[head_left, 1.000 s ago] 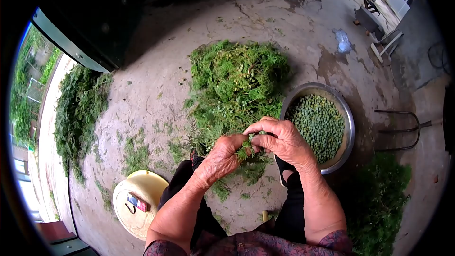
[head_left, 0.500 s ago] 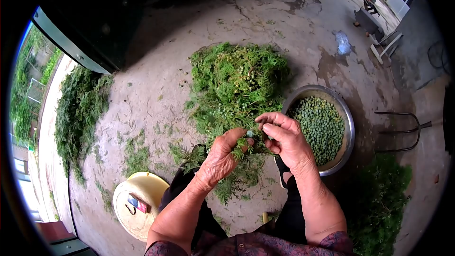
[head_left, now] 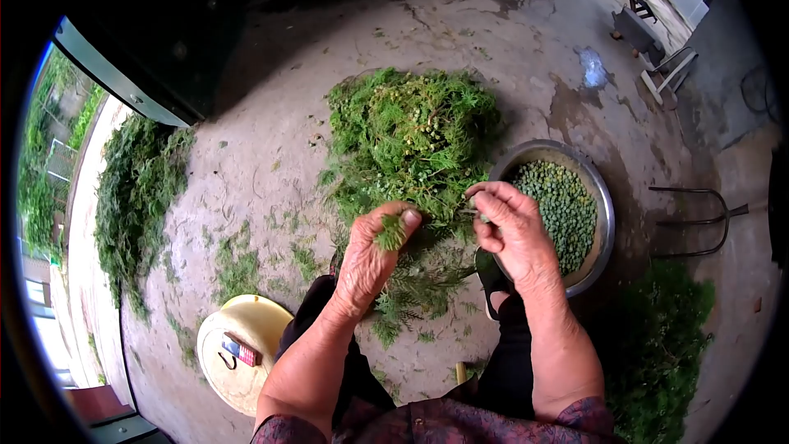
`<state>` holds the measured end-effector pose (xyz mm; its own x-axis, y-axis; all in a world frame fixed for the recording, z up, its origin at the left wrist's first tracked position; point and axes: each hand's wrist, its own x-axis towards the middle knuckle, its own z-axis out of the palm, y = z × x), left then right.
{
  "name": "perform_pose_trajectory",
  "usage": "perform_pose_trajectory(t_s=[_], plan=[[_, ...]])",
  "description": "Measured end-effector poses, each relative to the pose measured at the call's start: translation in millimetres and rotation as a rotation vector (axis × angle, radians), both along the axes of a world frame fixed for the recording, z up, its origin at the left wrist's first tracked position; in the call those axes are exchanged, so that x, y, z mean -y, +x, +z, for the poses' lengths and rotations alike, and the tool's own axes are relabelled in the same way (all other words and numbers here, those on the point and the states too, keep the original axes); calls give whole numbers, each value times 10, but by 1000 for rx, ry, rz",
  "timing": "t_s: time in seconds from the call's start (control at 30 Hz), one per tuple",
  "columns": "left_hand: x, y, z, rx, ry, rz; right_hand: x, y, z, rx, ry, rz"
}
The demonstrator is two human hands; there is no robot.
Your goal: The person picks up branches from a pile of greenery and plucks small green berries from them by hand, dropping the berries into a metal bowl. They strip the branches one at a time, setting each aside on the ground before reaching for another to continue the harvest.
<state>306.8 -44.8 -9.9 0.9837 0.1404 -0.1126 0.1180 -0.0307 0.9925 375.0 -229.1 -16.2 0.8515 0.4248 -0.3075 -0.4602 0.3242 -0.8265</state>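
My left hand is closed around a small green cedar-like sprig, its leafy tip poking out between thumb and fingers. To the right, my right hand has its thumb and fingers pinched together; what lies between them is too small to make out. It is at the left side of a metal basin holding many round green berry-like cones. Beyond both hands lies a heap of leafy green branches, with yellowish cones among the foliage.
At lower left, a red phone rests on an upturned pale yellow tub. More cut branches lie at the left and lower right. A metal fork head is right of the basin. Loose sprigs litter the concrete floor.
My hands have drawn apart: the left moved slightly left with the sprig, the right moved right toward the basin. Earlier they met over the foliage.
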Motion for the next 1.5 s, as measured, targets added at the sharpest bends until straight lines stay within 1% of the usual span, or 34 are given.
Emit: perform_pose_trajectory(t_s=[0.03, 0.07, 0.13, 0.17, 0.2, 0.27, 0.33, 0.4, 0.43, 0.5, 0.53, 0.57, 0.6, 0.63, 0.67, 0.73, 0.8, 0.87, 0.9, 0.93, 1.0, 1.03, 1.13, 1.17, 1.2, 1.27, 1.3, 1.33, 1.4, 1.43, 1.47, 1.5], plan=[[-25, 22, -37, -18, -7, 76, 91, 59, 2, 42, -74, -64], [-76, 40, -32, -41, -74, 90, 202, 121, -8, 83, -148, -127], [-106, 94, -131, -68, -457, 183, 494, 268, -87, 106, -266, -275], [-127, 101, -98, -123, -538, 266, 672, 323, -144, 184, -440, -334], [-147, 107, -113, -130, -600, 320, 863, 378, -221, 262, -613, -388], [-187, 153, -175, -134, -722, 420, 1279, 493, -464, 301, -826, -479], [-231, 169, -199, -137, -788, 468, 1681, 608, -681, 376, -1179, -510], [-239, 170, -187, -147, -889, 483, 1963, 650, -851, 291, -1327, -555], [-241, 184, -192, -164, -909, 506, 2063, 653, -941, 305, -1418, -554], [-232, 223, -148, -188, -995, 596, 2543, 822, -1475, 291, -1416, -550], [-219, 232, -141, -203, -1038, 641, 2702, 850, -1630, 284, -1417, -549], [-282, 220, -255, -144, -1079, 569, 2630, 824, -1567, 329, -1479, -554], [-318, 234, -296, -162, -1128, 606, 2410, 745, -1348, 350, -1454, -472], [-347, 241, -327, -107, -1163, 582, 2074, 650, -1035, 373, -1424, -393], [-360, 245, -342, -52, -1198, 559, 1787, 555, -842, 395, -1391, -314], [-341, 258, -277, -1, -1203, 594, 1461, 414, -759, 351, -863, -163], [-387, 274, -355, 12, -1241, 620, 961, 233, -445, 333, -842, 250], [-422, 305, -354, 74, -1293, 624, 596, 40, -317, 476, -808, 554], [-417, 306, -347, 106, -1325, 701, 415, -115, -576, 473, -720, 564], [-424, 310, -358, 137, -1317, 713, 272, -232, -819, 470, -636, 564], [-468, 321, -416, 155, -1359, 793, 16, -341, -442, 262, -490, 563], [-493, 309, -421, 181, -1357, 805, -13, -351, -538, 171, -505, 582], [-598, 279, -383, 190, -1333, 832, -89, -420, -511, 21, -457, 419], [-649, 269, -388, 199, -1218, 844, -76, -419, -530, 82, -404, 365], [-719, 230, -389, 198, -1167, 827, -73, -392, -530, 6, -317, 314], [-869, 142, -349, 199, -1065, 787, -77, -338, -543, 22, -276, 210], [-932, 98, -300, 239, -941, 812, -56, -321, -530, 18, -287, 195], [-1016, 39, -253, 287, -919, 816, -39, -309, -512, -2, -287, 170], [-1151, -84, -190, 265, -876, 956, 9, -295, -495, 13, -285, 138], [-1231, -140, -224, 282, -856, 947, 35, -283, -501, 56, -376, 139], [-1270, -181, -220, 315, -840, 901, 66, -281, -443, 154, -512, 210], [-1338, -195, -325, 351, -868, 834, 126, -236, -554, 457, -784, 292]])
